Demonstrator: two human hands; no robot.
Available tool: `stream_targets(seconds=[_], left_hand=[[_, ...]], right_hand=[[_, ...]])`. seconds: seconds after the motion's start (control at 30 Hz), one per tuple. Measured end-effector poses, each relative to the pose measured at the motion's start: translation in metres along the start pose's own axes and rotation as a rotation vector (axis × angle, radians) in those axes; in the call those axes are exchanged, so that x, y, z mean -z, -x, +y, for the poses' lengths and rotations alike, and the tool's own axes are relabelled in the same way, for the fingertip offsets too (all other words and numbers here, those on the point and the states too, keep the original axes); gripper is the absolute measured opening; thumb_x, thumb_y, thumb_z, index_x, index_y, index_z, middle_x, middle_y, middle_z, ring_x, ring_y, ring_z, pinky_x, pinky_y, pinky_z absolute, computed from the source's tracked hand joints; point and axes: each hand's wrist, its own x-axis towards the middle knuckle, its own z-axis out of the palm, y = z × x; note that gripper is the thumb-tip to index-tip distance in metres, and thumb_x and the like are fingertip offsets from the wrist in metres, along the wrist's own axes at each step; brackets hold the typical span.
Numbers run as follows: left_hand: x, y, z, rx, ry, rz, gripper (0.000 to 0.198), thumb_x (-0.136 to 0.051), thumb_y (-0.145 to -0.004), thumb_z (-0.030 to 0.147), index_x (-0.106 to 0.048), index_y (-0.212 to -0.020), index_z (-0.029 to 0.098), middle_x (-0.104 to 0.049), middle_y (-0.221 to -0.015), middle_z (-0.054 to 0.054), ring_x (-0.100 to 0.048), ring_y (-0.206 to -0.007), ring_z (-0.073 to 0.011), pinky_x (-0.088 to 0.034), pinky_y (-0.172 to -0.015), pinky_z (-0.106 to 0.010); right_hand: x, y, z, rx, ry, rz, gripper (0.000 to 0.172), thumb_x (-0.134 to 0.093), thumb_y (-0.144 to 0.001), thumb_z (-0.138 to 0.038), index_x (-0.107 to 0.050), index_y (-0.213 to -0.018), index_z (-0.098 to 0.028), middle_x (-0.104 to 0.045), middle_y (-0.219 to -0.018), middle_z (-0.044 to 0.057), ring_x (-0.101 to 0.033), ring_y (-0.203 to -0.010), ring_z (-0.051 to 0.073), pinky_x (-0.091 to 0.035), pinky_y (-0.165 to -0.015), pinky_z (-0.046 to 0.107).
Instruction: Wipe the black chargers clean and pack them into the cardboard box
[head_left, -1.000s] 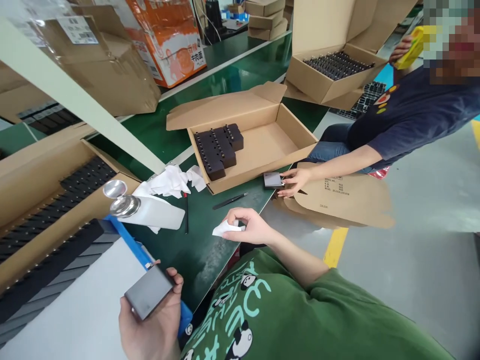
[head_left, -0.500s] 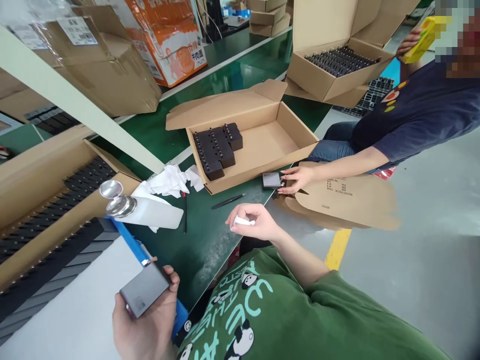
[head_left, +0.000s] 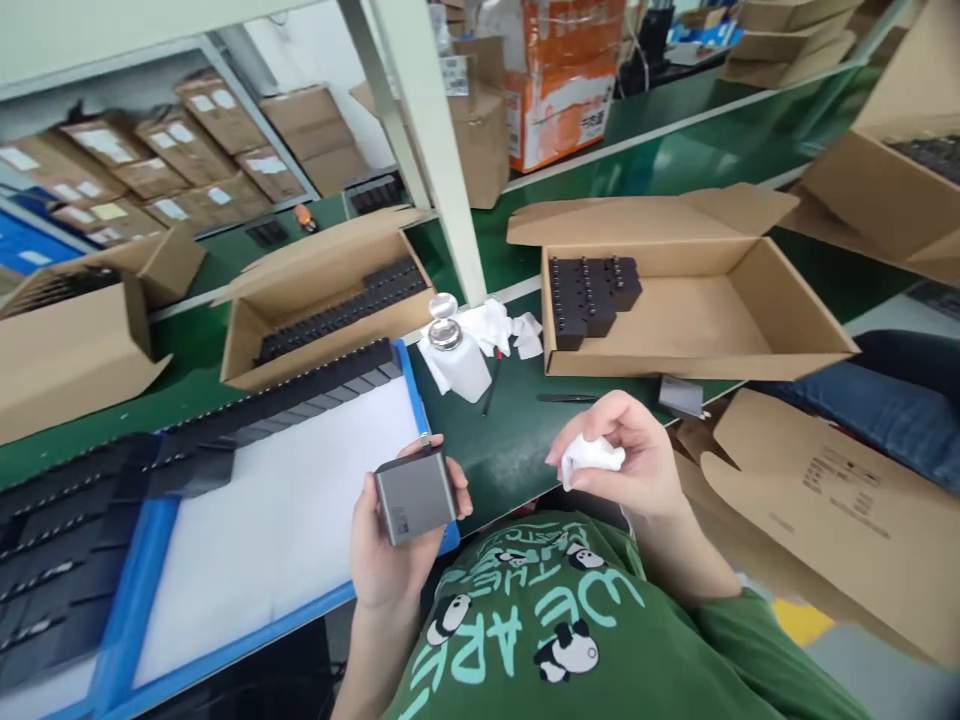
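My left hand [head_left: 397,560] is closed around a flat grey box-shaped device [head_left: 417,494], its broad face turned up and a small metal plug at its top edge. In my right hand [head_left: 637,455] a crumpled white wipe [head_left: 591,458] is pinched between thumb and fingers, apart from the device. Beyond my hands, a white pump bottle [head_left: 463,366] with a metal top stands by crumpled white wipes [head_left: 487,325]. Black tweezers [head_left: 568,398] and a thin dark stick with a red end [head_left: 492,385] lie on the green table [head_left: 517,440].
An open carton [head_left: 705,365] holds several black units [head_left: 585,300]. Another grey device [head_left: 681,396] lies at the table edge. At left, a blue-rimmed tray [head_left: 292,530] carries rows of black units; a second carton [head_left: 240,350] stands behind it. A white post [head_left: 446,150] rises centrally.
The view has swung left. My left hand still holds the grey device, and my right hand still holds the wipe, with more of it showing. The co-worker's hand has left the view.
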Motion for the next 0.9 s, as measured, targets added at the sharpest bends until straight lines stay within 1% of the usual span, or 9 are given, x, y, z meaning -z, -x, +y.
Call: stream_targets(seconds=[0.1, 0.23, 0.3, 0.4, 0.47, 0.57, 0.7, 0.77, 0.9], left_hand=[[0.002, 0.009, 0.005, 0.009, 0.032, -0.014, 0.051, -0.050, -0.092, 0.060, -0.069, -0.114, 0.018, -0.070, -0.087, -0.011, -0.066, -0.066, -0.0208, -0.053, -0.061, -0.030], [0.011, 0.017, 0.006, -0.013, 0.104, 0.013, 0.050, -0.046, -0.095, 0.058, -0.067, -0.115, 0.018, -0.069, -0.087, -0.010, -0.066, -0.066, -0.0196, -0.051, -0.063, -0.028], [0.015, 0.019, 0.006, -0.030, 0.130, 0.017, 0.050, -0.044, -0.096, 0.057, -0.066, -0.116, 0.018, -0.069, -0.087, -0.010, -0.066, -0.067, -0.0194, -0.051, -0.064, -0.029], [0.019, 0.022, 0.006, -0.084, 0.157, 0.016, 0.051, -0.043, -0.097, 0.058, -0.066, -0.116, 0.017, -0.070, -0.087, -0.010, -0.066, -0.067, -0.0195, -0.051, -0.065, -0.029], [0.018, 0.024, 0.007, -0.120, 0.179, 0.006, 0.051, -0.043, -0.096, 0.058, -0.066, -0.116, 0.017, -0.070, -0.086, -0.009, -0.067, -0.066, -0.0197, -0.051, -0.064, -0.029], [0.016, 0.026, 0.009, -0.147, 0.220, -0.023, 0.054, -0.045, -0.094, 0.061, -0.066, -0.116, 0.017, -0.071, -0.085, -0.009, -0.067, -0.064, -0.0194, -0.051, -0.062, -0.029], [0.016, 0.028, 0.014, -0.191, 0.229, -0.045, 0.056, -0.043, -0.094, 0.063, -0.066, -0.116, 0.017, -0.070, -0.085, -0.009, -0.066, -0.062, -0.0189, -0.050, -0.060, -0.030], [0.015, 0.029, 0.017, -0.219, 0.216, -0.039, 0.056, -0.042, -0.094, 0.064, -0.065, -0.116, 0.018, -0.070, -0.085, -0.010, -0.065, -0.061, -0.0192, -0.050, -0.060, -0.031], [0.014, 0.030, 0.021, -0.229, 0.185, -0.031, 0.057, -0.044, -0.092, 0.066, -0.065, -0.116, 0.019, -0.070, -0.085, -0.009, -0.064, -0.060, -0.0201, -0.049, -0.058, -0.033]], right_hand=[[-0.011, -0.009, 0.004, -0.008, 0.039, -0.054, 0.032, -0.080, -0.077, -0.013, -0.053, -0.092, -0.023, -0.077, -0.088, 0.005, -0.066, -0.057, 0.012, -0.050, -0.048, 0.020], [-0.016, -0.034, 0.018, 0.045, 0.256, -0.023, 0.017, -0.076, -0.081, -0.014, -0.066, -0.092, -0.022, -0.076, -0.096, 0.006, -0.072, -0.083, 0.017, -0.058, -0.064, 0.025], [-0.016, -0.054, 0.023, 0.117, 0.424, -0.007, 0.016, -0.072, -0.084, -0.014, -0.071, -0.096, -0.024, -0.073, -0.099, 0.006, -0.071, -0.092, 0.018, -0.059, -0.071, 0.027], [-0.018, -0.090, 0.024, 0.339, 0.802, -0.034, 0.022, -0.066, -0.087, -0.013, -0.074, -0.103, -0.026, -0.068, -0.103, 0.007, -0.067, -0.097, 0.019, -0.058, -0.079, 0.031], [-0.020, -0.114, 0.026, 0.476, 1.054, -0.124, 0.024, -0.060, -0.089, -0.013, -0.073, -0.108, -0.023, -0.066, -0.106, 0.009, -0.066, -0.097, 0.020, -0.057, -0.083, 0.034], [-0.020, -0.144, 0.039, 0.547, 1.260, -0.332, 0.026, -0.051, -0.092, -0.012, -0.072, -0.108, -0.016, -0.064, -0.109, 0.013, -0.066, -0.096, 0.022, -0.058, -0.081, 0.036], [-0.015, -0.165, 0.059, 0.626, 1.321, -0.509, 0.026, -0.049, -0.091, -0.012, -0.073, -0.098, -0.014, -0.065, -0.107, 0.014, -0.066, -0.097, 0.024, -0.057, -0.079, 0.037], [-0.013, -0.169, 0.062, 0.671, 1.316, -0.557, 0.026, -0.049, -0.091, -0.013, -0.074, -0.097, -0.013, -0.066, -0.106, 0.016, -0.066, -0.094, 0.023, -0.057, -0.076, 0.036], [-0.013, -0.168, 0.058, 0.663, 1.358, -0.605, 0.031, -0.045, -0.093, -0.013, -0.075, -0.098, -0.010, -0.066, -0.106, 0.018, -0.064, -0.093, 0.022, -0.056, -0.076, 0.037]])
